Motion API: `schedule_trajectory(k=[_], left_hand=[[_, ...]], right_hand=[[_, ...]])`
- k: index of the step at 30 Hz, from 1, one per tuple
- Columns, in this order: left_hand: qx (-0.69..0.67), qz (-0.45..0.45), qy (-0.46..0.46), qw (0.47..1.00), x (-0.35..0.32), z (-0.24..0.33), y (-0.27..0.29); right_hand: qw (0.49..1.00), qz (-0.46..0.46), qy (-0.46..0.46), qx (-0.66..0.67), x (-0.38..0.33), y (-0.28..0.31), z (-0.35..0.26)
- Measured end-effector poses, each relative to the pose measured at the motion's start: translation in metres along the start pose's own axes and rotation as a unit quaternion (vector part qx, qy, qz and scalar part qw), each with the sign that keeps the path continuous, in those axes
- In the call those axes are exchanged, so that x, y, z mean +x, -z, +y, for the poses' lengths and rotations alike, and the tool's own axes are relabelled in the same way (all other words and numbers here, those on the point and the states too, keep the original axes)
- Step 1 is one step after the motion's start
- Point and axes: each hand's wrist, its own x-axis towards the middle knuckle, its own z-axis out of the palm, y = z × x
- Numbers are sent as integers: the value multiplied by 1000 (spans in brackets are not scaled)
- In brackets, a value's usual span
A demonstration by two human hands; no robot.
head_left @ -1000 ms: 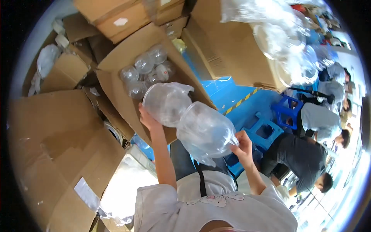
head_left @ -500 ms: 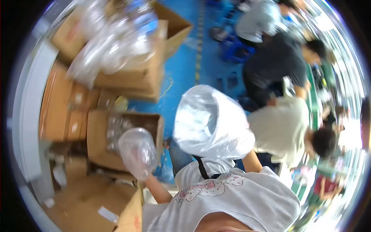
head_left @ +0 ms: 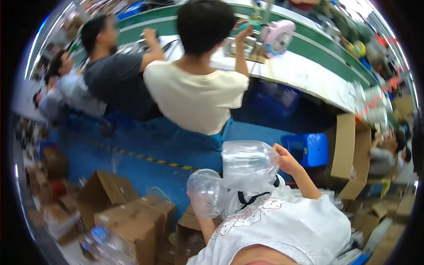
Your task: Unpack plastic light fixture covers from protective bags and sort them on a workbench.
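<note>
A clear, rounded plastic container point(head_left: 212, 193) is in my left hand point(head_left: 196, 204), whose fingers show only partly through and behind the clear wall. To its right, a larger clear plastic cylinder point(head_left: 247, 161), apparently wrapped in a thin crinkled bag, is held by my right hand point(head_left: 286, 159). The fingers of that hand pinch its upper right edge. Both plastic pieces are in front of my body, side by side, their edges meeting or overlapping in view.
Directly ahead, a person in a cream shirt point(head_left: 196, 95) sits at a white bench point(head_left: 300, 77) bearing a pink fan point(head_left: 278, 39). A blue stool point(head_left: 306, 149) and an upright carton point(head_left: 346, 154) stand to the right. Cardboard boxes point(head_left: 128, 221) and clear plastic pieces point(head_left: 108, 245) crowd the lower left.
My view has swung right, from the cartons toward the bench and the seated people. The two plastic pieces, held apart before, are now close together. Both hands keep their hold.
</note>
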Motion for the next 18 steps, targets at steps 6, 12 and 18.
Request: schedule_trajectory(k=[6, 12, 18], left_hand=[[-88, -97, 276, 952, 47, -20, -137], [-91, -204, 356, 907, 92, -69, -296], [-2, -251, 354, 901, 204, -192, -384]], right_hand=[[959, 220, 121, 132, -92, 82, 15], [893, 434, 107, 43, -112, 180, -20], [755, 491, 51, -432, -78, 309, -134]])
